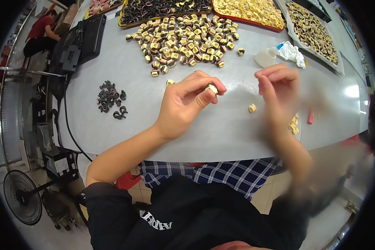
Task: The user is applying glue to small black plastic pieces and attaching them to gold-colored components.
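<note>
Over the grey table, my left hand (187, 98) pinches a small black-and-cream piece (212, 88) between thumb and fingers. Its black part shows on top, the cream part below. To the right, my right hand (281, 83) is raised with thumb and index fingertips brought together; whatever they hold, if anything, is too small to make out. On the table between the hands lies a single cream block (252, 108). Another cream block (170, 82) sits behind my left hand. Several loose cream pieces (294, 124) lie beside my right forearm, and a cluster of curved black pieces (108, 98) is at the left.
A large heap of black-and-cream assembled pieces (187, 39) spreads at the back. Behind it stand a tray of black parts (162, 10) and a red-edged tray of cream parts (250, 12). A translucent bottle (266, 57), white tissue (292, 54) and red stick (311, 116) are at right.
</note>
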The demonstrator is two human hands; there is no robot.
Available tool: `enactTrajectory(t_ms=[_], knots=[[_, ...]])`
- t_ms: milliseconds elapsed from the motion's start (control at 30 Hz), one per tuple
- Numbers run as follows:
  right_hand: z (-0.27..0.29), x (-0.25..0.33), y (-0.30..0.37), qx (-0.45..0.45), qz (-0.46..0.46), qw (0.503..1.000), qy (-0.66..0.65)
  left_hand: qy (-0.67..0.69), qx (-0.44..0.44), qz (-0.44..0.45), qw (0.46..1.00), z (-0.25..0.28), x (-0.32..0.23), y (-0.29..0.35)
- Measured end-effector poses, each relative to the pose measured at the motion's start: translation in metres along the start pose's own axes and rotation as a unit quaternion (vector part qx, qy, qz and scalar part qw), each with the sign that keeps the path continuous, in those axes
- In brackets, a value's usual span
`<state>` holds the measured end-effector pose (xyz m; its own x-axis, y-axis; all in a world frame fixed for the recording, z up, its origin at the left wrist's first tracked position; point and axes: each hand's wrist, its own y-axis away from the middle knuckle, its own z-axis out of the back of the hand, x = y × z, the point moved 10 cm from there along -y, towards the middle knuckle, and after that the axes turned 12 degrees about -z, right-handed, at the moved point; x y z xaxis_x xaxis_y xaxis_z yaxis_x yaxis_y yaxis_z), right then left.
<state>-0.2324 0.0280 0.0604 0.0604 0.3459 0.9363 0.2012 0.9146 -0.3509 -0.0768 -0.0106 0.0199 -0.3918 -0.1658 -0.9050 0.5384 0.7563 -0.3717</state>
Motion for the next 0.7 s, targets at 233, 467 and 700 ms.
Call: enactTrajectory(t_ms=[233, 467, 700], knots=[[0.043, 0.002, -0.001, -0.197, 0.006, 0.98, 0.018, 0.242, -0.055, 0.112, 0.962, -0.002, 0.023, 0.005], [0.054, -0.023, -0.007, -0.228, -0.109, 0.967, 0.02, 0.269, -0.047, 0.133, 0.953, -0.009, 0.025, 0.004], [0.058, -0.027, -0.007, -0.237, -0.117, 0.964, 0.024, 0.232, -0.006, 0.086, 0.969, -0.005, 0.019, 0.0]])
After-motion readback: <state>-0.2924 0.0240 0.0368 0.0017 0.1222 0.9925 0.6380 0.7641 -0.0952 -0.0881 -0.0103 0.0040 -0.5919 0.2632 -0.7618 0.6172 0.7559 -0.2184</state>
